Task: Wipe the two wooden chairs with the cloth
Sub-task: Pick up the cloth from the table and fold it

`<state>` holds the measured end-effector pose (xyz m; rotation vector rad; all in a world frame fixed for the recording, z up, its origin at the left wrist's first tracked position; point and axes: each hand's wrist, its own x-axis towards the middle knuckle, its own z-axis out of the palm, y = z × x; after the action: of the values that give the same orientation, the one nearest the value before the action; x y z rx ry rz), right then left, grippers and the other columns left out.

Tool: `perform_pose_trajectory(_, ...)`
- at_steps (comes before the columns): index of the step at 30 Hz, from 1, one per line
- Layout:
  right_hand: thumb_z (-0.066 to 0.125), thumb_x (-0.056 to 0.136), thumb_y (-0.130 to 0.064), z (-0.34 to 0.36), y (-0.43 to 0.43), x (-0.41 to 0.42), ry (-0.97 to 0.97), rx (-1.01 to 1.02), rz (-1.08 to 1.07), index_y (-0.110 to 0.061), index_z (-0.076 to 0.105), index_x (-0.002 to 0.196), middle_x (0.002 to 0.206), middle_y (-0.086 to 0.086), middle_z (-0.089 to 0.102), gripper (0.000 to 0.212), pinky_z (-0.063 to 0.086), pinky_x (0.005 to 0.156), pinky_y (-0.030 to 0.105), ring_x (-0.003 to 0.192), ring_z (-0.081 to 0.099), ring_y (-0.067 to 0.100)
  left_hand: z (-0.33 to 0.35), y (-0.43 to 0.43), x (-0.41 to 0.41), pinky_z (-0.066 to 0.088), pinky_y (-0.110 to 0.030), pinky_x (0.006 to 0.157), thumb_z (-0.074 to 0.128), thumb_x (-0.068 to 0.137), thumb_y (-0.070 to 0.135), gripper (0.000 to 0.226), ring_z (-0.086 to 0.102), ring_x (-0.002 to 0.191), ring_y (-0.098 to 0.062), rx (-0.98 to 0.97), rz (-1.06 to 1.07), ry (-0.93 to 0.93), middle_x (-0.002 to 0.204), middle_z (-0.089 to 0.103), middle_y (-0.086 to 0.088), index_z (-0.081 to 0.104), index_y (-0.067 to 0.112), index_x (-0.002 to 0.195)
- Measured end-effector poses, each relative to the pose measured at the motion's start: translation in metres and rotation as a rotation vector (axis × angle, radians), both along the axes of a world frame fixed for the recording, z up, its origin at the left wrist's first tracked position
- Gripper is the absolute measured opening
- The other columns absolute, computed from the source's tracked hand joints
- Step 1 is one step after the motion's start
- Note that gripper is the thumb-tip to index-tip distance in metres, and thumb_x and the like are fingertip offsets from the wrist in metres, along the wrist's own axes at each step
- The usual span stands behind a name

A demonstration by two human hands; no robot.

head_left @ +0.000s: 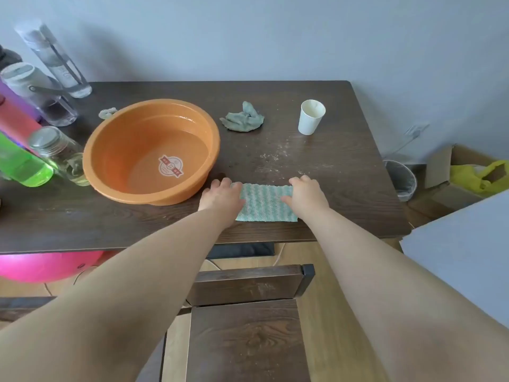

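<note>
Wooden chair [248, 340] noted nearest, below both forearms, its back rail towards the table [110, 221]. Folded green-striped cloth [265, 202] is laid flat on the table's near edge, between the hands. Left hand [221, 198] is laid flat on its left end, fingers nearly straight and close together. Right hand [305, 195] is rested on the right end, fingers bent over the far edge; a pinch cannot be confirmed. Orange basin [151, 150] is seen left of the left hand. Beyond the hands: grey rag [242, 119], paper cup [311, 117].
</note>
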<state>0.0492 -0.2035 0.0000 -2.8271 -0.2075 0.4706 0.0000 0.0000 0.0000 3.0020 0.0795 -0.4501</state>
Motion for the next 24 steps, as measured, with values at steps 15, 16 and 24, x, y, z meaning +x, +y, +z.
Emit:
perform_pose_trajectory(15, 0.068, 0.092, -0.027, -0.026, 0.003, 0.006, -0.008, 0.130, -0.181, -0.014, 0.065, 0.109, 0.119, 0.006, 0.050, 0.021, 0.048, 0.088, 0.041, 0.117, 0.042, 0.026, -0.025, 0.008, 0.013, 0.042, -0.039, 0.089, 0.055, 0.099, 0.037, 0.032, 0.047, 0.113, -0.028, -0.147, 0.149, -0.048, 0.119, 0.058, -0.005, 0.056, 0.021, 0.127)
perform_pose_trajectory(16, 0.067, 0.093, -0.025, -0.027, 0.003, 0.006, -0.006, 0.129, -0.171, -0.014, 0.065, 0.106, 0.117, 0.006, 0.051, 0.017, 0.048, 0.087, 0.041, 0.116, 0.042, 0.026, -0.025, 0.008, 0.012, 0.042, -0.038, 0.087, 0.055, 0.099, 0.037, 0.028, 0.048, 0.111, -0.027, -0.147, 0.158, -0.052, 0.116, 0.059, -0.005, 0.058, 0.021, 0.121)
perform_pose_trajectory(24, 0.058, 0.094, -0.013, -0.015, 0.000, -0.002, -0.037, 0.183, -0.194, -0.015, 0.057, 0.101, 0.102, 0.006, 0.061, 0.007, 0.050, 0.074, 0.038, 0.093, 0.057, 0.028, -0.009, 0.013, 0.007, 0.038, -0.038, 0.080, 0.057, 0.097, 0.038, 0.016, 0.051, 0.099, -0.027, -0.235, 0.261, -0.022, 0.092, 0.058, 0.002, 0.055, 0.022, 0.101)
